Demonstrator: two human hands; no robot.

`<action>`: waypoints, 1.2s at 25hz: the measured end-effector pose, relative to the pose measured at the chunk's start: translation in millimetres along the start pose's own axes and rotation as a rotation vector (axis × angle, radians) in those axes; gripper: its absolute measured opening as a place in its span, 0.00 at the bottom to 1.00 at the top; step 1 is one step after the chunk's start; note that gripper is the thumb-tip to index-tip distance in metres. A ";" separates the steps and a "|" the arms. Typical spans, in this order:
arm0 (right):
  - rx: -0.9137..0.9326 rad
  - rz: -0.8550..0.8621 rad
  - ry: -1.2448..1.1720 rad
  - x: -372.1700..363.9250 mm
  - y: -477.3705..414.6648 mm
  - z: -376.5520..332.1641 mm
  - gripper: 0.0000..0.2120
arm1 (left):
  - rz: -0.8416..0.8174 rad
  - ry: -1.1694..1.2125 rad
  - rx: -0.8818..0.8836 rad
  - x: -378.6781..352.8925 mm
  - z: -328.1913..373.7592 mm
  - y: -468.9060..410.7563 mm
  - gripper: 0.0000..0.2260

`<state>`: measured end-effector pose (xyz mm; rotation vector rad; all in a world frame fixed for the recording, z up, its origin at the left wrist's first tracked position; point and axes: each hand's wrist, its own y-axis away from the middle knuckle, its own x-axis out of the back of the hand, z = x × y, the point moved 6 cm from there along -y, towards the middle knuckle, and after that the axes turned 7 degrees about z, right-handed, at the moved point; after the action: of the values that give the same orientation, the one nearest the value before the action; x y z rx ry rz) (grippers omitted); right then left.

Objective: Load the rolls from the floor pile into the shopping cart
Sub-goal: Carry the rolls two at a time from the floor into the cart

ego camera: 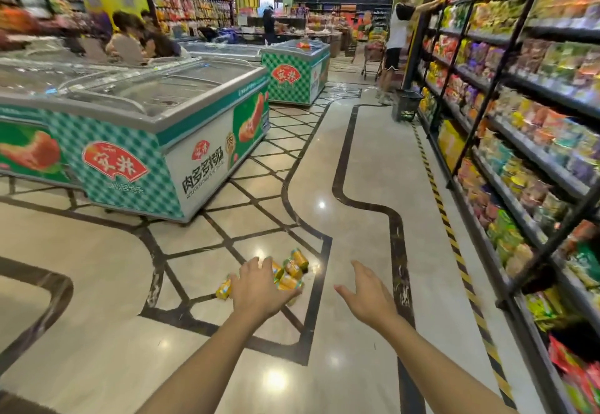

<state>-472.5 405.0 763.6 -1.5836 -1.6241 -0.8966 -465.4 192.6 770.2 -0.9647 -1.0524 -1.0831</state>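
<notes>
Clearly, the rolls [293, 267] are not yet loaded. They lie in a small loose pile on the shiny tiled floor [357, 170], in yellow wrappers with green ends, and one roll [224, 288] lies a little apart on the left side of the pile.

The left hand [259, 287] is stretched out directly above the pile, back upward, so that it covers several rolls. I think this position is for taking many at one time. Its palm hides what is under it, so I cannot tell if the fingers have closed on a roll or only touch the pile.

The right hand [368, 296] is well apart from the left hand, at the right of the pile. It is spread wide, with the thumb turned toward the rolls, and it holds nothing. In my judgement it is ready to close the pile from the other side.

No shopping cart is seen near the hands. A small cart [371, 59] stands far down the aisle beside another person, but I cannot say if it is the one for the task.

A chest freezer [162, 141] stands to the left of the pile, and tall shelves [519, 141] full of snack bags run along the right. A black basket [406, 105] stands on the floor by these shelves.
</notes>
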 end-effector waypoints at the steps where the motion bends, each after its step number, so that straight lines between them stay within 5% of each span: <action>1: 0.005 -0.007 -0.005 2.4 -31.5 -1.7 0.29 | 0.002 0.006 -0.002 -3.2 6.0 -27.1 0.40; 17: 0.022 -0.202 0.113 -75.7 -474.7 -1.3 0.30 | -0.136 0.023 0.099 -150.9 27.3 -442.1 0.45; 30: 0.078 -0.487 0.250 -220.2 -758.1 62.0 0.25 | -0.272 0.130 0.518 -329.6 36.7 -649.4 0.45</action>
<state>-1226.6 328.2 534.6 -0.9856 -1.8636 -1.2077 -1149.3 164.4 518.9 -0.3394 -1.2953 -1.0019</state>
